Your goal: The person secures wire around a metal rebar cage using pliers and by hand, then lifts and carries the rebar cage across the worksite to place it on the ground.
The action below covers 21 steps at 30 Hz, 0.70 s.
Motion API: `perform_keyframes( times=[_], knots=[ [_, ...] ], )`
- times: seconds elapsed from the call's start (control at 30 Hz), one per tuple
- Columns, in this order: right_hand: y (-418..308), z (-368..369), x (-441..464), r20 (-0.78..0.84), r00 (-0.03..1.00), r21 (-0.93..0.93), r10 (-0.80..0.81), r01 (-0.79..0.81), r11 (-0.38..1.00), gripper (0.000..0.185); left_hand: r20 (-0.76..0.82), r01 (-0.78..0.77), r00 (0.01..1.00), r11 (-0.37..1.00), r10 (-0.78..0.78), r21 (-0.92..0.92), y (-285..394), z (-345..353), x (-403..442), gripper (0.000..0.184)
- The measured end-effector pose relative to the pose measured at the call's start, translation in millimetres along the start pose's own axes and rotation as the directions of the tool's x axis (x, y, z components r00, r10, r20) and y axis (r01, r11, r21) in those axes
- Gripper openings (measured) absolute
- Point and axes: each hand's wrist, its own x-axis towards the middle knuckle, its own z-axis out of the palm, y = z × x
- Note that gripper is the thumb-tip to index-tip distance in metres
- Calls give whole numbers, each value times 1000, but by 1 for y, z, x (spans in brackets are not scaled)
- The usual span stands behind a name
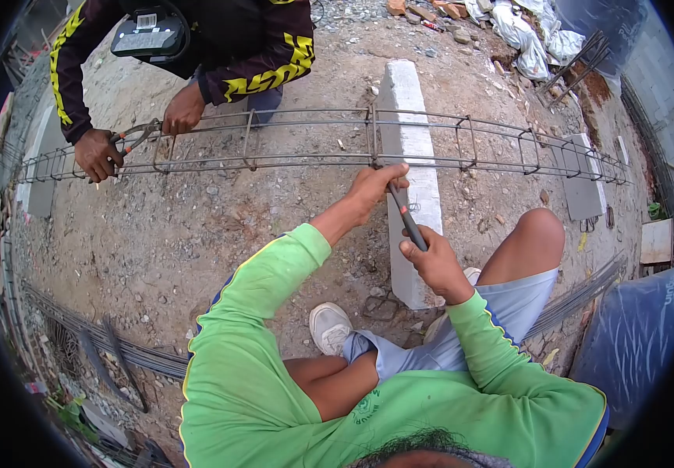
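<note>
A long cage of steel rebar (310, 163) with square stirrups lies across pale concrete blocks. My right hand (437, 264) is wrapped around the dark, red-banded handles of a pair of pliers (409, 222), which slant up toward the cage. At the cage's near lower bar, beside a stirrup, my left hand (370, 191) is closed with the thumb stretched over the top of the pliers. What its fingers grip is hidden, as are the plier jaws. Under this spot stands the middle concrete block (417, 199).
Opposite, a co-worker in dark sleeves (263, 74) grips orange-handled pincers (140, 134) at the cage's left part. Another concrete block (579, 175) supports the right end. Loose rebar (146, 355) lies at lower left. A blue wrapped stack (637, 335) stands at right.
</note>
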Motion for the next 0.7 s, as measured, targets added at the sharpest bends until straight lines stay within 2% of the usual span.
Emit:
perform_keyframes(
  times=[0.03, 0.07, 0.1, 0.13, 0.17, 0.2, 0.23, 0.27, 0.3, 0.33, 0.37, 0.4, 0.43, 0.47, 0.5, 0.53, 0.57, 0.63, 0.7],
  knots=[
    [1, -7, 0, 261, 959, 413, 113, -217, 885, 54, -4, 5, 1000, 1000, -5, -3, -1, -10, 1, 41],
    [5, -10, 2, 423, 902, 603, 88, -353, 715, 47, 75, 29, 997, 999, -26, -34, -1, -19, 3, 44],
    [12, -9, 5, 424, 902, 604, 86, -352, 715, 47, 156, 54, 987, 997, -44, -61, -1, -26, 7, 46],
    [23, -5, 9, 599, 799, 719, -38, -516, 466, 49, 248, 116, 964, 990, -94, -76, 2, -29, 9, 49],
    [34, -1, 13, 704, 677, 710, -216, -677, 191, 50, 246, 114, 965, 991, -92, -74, 1, -30, 9, 49],
    [45, 9, 15, 699, 636, 691, -326, -719, 77, 56, 283, 169, 948, 984, -148, -51, 10, -26, 2, 48],
    [54, 18, 17, 700, 634, 689, -327, -721, 78, 56, 320, 224, 925, 974, -204, -26, 15, -23, -3, 47],
    [61, 25, 18, 692, 606, 672, -392, -740, 43, 56, 247, 221, 948, 974, -203, -47, 15, -19, -3, 42],
    [55, 27, 17, 676, 578, 654, -456, -757, 10, 56, 250, 221, 947, 974, -203, -46, 13, -18, -1, 42],
    [48, 22, 15, 716, 642, 694, -275, -696, 184, 62, 243, 229, 949, 969, -201, -94, 10, -17, 2, 38],
    [41, 17, 10, 714, 644, 696, -274, -694, 182, 62, 236, 239, 951, 961, -201, -143, 7, -16, 5, 34],
    [22, 15, 1, 662, 744, 685, -88, -553, 475, 65, 237, 241, 950, 960, -203, -142, 7, -12, 4, 34],
    [8, 16, -4, 538, 841, 550, 60, -404, 731, 69, 148, 200, 973, 971, -179, -134, 9, -6, 0, 31],
    [1, 21, -7, 306, 943, 463, 128, -265, 846, 79, 60, 163, 986, 979, -157, -123, 10, -2, -5, 30],
    [-6, 23, -10, 309, 941, 462, 137, -275, 843, 79, 61, 173, 984, 977, -166, -127, 10, 1, -8, 30],
    [-15, 23, -13, 50, 996, 123, 70, -75, 990, 80, 53, 167, 985, 977, -161, -132, 14, 2, -9, 29],
    [-21, 23, -14, -163, 981, -279, -105, 56, 959, 81, 44, 157, 987, 978, -152, -137, 16, 2, -10, 28],
    [-19, 24, -11, -192, 977, -339, -94, 24, 941, 83, 63, 161, 986, 975, -153, -150, 14, 0, -8, 28],
    [-1, 21, -2, -192, 959, -291, -209, 148, 945, 74, 176, 161, 974, 981, -141, -110, 10, -6, -6, 35]
  ],
)
